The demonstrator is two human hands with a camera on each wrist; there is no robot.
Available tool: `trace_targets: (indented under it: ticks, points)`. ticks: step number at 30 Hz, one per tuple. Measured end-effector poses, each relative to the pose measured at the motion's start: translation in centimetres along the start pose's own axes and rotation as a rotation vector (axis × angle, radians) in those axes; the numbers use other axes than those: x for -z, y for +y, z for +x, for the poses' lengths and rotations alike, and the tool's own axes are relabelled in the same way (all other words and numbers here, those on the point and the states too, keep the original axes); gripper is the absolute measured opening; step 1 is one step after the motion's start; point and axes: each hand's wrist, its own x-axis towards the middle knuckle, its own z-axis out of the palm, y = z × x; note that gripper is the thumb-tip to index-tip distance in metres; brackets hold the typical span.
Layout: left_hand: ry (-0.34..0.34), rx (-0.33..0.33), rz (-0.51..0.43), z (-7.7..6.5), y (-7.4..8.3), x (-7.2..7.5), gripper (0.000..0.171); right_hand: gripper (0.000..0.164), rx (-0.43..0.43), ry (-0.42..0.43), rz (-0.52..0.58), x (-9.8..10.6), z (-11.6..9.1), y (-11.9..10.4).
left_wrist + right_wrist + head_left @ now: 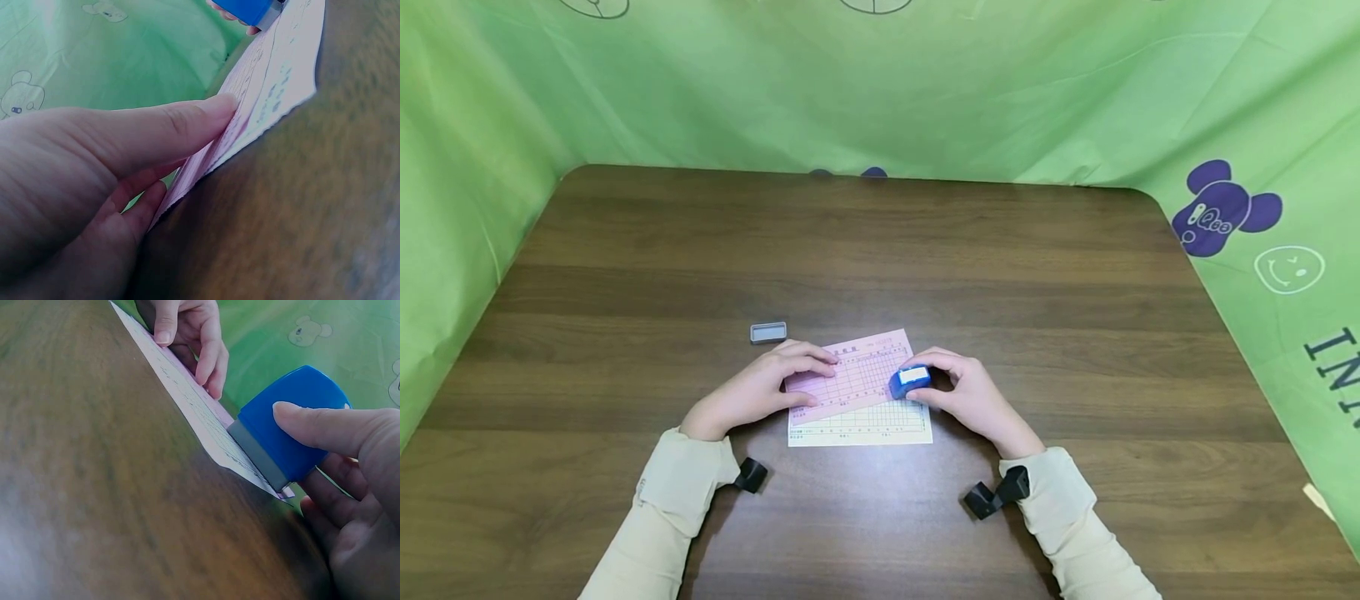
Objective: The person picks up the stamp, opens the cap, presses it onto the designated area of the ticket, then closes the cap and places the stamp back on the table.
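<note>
A blue self-inking stamp with a white label on top is gripped between the thumb and fingers of my right hand. In the right wrist view its grey base meets the printed paper. That paper is a pink form, lying at a slant over a white form with green print. My left hand rests on the left part of the pink form, thumb and fingers spread apart and pressing it down. The stamp hides the right end of the pink form beneath it.
Behind my left hand lies the stamp's small grey cap, open side up. Brown wooden table surrounds the papers, with green printed cloth along its back and sides. Black wrist cameras are strapped to both sleeves.
</note>
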Motion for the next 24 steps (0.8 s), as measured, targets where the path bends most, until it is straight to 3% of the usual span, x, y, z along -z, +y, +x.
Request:
trace_targets:
  ticks: [24]
  points:
    - [-0.011,0.022,-0.009,-0.04,0.04,-0.01,0.036,0.029,-0.007,-0.002,-0.054,-0.06,0.05,0.14]
